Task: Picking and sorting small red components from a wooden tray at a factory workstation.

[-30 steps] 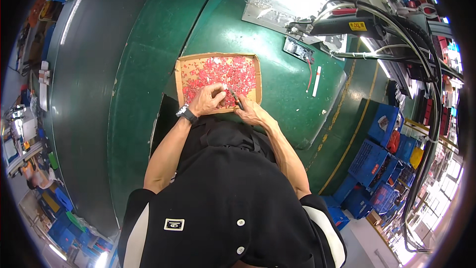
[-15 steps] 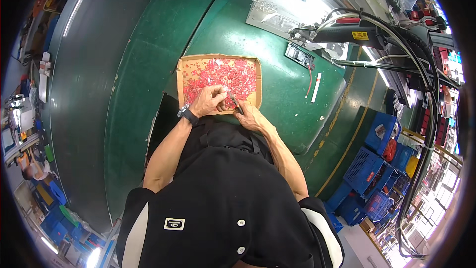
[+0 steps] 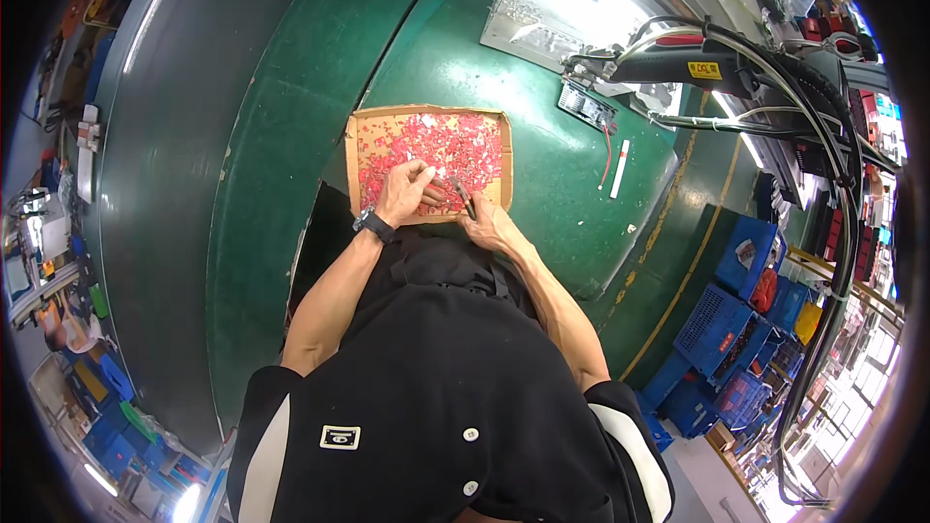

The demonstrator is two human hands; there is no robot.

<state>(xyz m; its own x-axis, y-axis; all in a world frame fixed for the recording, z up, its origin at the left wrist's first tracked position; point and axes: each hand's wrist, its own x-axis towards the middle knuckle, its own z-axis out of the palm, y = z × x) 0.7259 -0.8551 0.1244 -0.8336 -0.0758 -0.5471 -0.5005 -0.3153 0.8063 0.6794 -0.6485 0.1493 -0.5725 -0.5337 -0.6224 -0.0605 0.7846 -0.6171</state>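
Note:
A shallow cardboard tray [image 3: 506, 150] lies in front of me, strewn with small red and pale pieces [image 3: 426, 140]. Over its near left part is my left hand [image 3: 401, 196], thumb and forefinger pinched together and the other fingers lower down. What the pinch holds, if anything, is too small to make out. At the tray's near right edge my right hand [image 3: 490, 230] is closed round a pair of hand pliers or nippers [image 3: 467, 201]. Their jaws point forward and left over the red pieces, a little apart from my left fingers.
The tray rests on a green work surface [image 3: 562, 213]. To its right lie a white marker-like stick [image 3: 620, 169] and a small metal-cased device [image 3: 585, 105] with a red wire. A black machine arm with cables [image 3: 678, 66] reaches in from the right. Blue crates [image 3: 712, 329] are stacked beyond.
My left hand has shifted slightly left, and its lower fingers have spread away from the pinch. The pliers have drawn apart from it; my right hand has barely moved.

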